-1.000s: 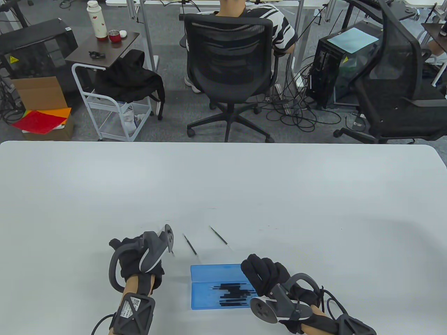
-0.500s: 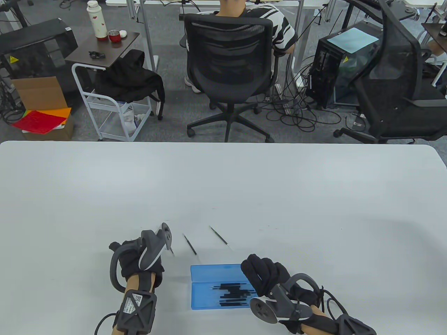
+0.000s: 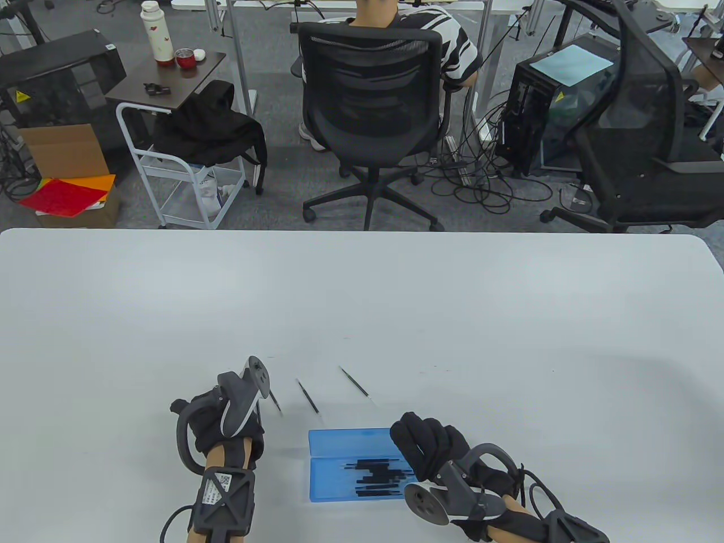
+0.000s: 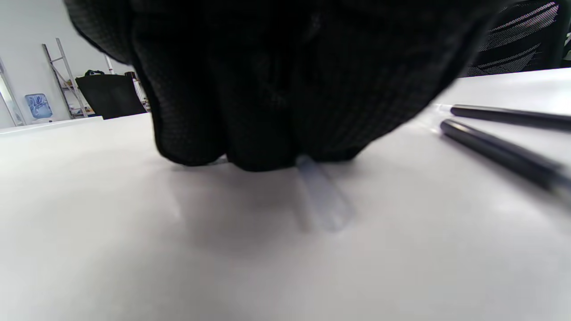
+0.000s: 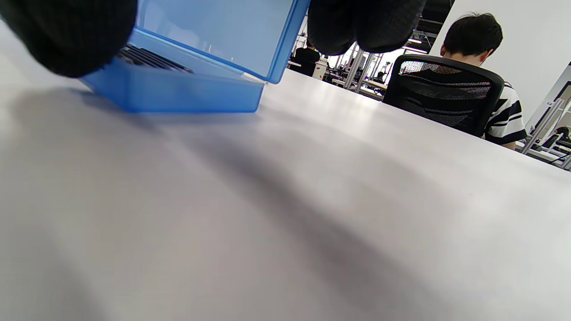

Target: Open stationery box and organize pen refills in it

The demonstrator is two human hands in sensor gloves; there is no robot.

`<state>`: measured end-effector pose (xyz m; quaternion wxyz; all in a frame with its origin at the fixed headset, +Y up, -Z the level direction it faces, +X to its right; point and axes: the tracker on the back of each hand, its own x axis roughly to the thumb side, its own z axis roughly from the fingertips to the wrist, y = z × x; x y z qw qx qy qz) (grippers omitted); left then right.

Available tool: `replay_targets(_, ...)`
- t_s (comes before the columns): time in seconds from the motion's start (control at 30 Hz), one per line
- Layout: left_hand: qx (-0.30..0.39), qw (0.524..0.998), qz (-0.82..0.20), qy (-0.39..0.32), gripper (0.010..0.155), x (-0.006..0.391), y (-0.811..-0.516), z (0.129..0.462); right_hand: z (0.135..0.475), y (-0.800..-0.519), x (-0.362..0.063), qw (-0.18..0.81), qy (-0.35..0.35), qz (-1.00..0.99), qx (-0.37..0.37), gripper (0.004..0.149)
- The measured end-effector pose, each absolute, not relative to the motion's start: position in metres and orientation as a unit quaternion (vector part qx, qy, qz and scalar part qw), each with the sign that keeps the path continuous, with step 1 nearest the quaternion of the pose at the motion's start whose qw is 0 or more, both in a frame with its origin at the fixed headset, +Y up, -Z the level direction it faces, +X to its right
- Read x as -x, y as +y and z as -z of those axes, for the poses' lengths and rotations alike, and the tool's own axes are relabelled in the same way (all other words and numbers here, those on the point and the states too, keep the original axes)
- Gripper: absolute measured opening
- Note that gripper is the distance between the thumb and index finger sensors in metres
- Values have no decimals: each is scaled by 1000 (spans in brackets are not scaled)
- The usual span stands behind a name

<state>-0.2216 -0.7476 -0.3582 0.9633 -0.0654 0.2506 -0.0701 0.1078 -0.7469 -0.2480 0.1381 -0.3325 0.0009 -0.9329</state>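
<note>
- The blue box [image 3: 350, 465] lies open on the counter [image 3: 362, 305] near me, several refills [image 3: 376, 478] already inside
- My right grip [image 3: 432, 447] pinches its lid up
- My left grip [image 3: 218, 416] is curled around one clear-ended refill [image 4: 319, 196]
- I see two loose refills [image 3: 309, 396] left

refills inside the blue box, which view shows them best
The table view: it looks down into the open blue box, so the refills show as a dark row. The right wrist view catches only their edge behind the box wall. The left wrist view shows none of them.
</note>
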Motion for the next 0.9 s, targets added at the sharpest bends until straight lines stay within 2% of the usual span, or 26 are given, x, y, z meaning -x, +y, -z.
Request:
replay_targets(0.57,48,961,57,268,54,227,-747,354,248,-747,-107,138,0,933,332,118)
replay_targets(0.73,35,969,50,238,54,228,-739,345,248,-747,-108,136,0,933,333,118)
replay_targets(0.9,-13,988,22,152,54,215,-717,322,248,-747,-108,136,-1,933,333,118)
